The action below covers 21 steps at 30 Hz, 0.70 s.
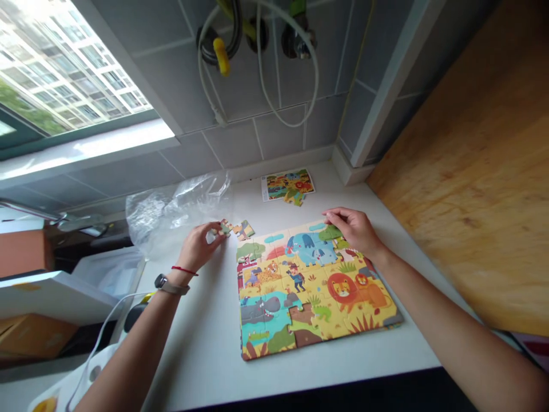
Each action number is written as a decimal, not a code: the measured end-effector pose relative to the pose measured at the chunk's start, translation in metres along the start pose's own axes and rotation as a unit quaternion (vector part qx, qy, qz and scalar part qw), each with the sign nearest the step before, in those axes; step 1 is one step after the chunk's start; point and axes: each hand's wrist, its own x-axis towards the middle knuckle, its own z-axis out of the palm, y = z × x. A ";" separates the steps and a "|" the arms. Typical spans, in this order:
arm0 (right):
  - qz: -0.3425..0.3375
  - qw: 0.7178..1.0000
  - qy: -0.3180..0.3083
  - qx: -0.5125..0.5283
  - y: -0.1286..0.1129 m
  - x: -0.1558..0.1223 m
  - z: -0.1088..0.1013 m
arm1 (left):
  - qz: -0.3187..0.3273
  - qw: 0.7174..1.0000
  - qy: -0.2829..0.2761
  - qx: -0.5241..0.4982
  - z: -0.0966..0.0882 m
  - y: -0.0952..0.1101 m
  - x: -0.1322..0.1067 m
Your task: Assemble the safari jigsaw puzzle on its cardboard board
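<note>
Pinching puzzle piece [225,228] in L hand [199,247], grip shut; R hand [350,230] on assembled jigsaw [311,289], grip unclear.

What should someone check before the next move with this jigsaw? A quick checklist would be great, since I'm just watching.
1. Left hand has a firm hold on the small jigsaw piece: cannot tell.
2. Right hand is at the top edge of the assembled jigsaw: ok.
3. Picture card is in view beyond the jigsaw: ok.
4. Clear plastic bag lies off the jigsaw: ok.
5. Every piece is in the jigsaw: not ok, loose pieces lie on the picture card.
</note>
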 end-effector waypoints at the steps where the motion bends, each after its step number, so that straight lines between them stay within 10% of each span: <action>1: -0.002 1.000 -0.001 0.001 0.000 0.000 0.000 | 0.002 1.000 -0.011 0.011 -0.005 0.000 0.004; 21: -0.021 1.000 0.002 -0.019 -0.001 0.000 0.000 | 0.294 0.902 -0.143 0.283 -0.065 0.106 0.010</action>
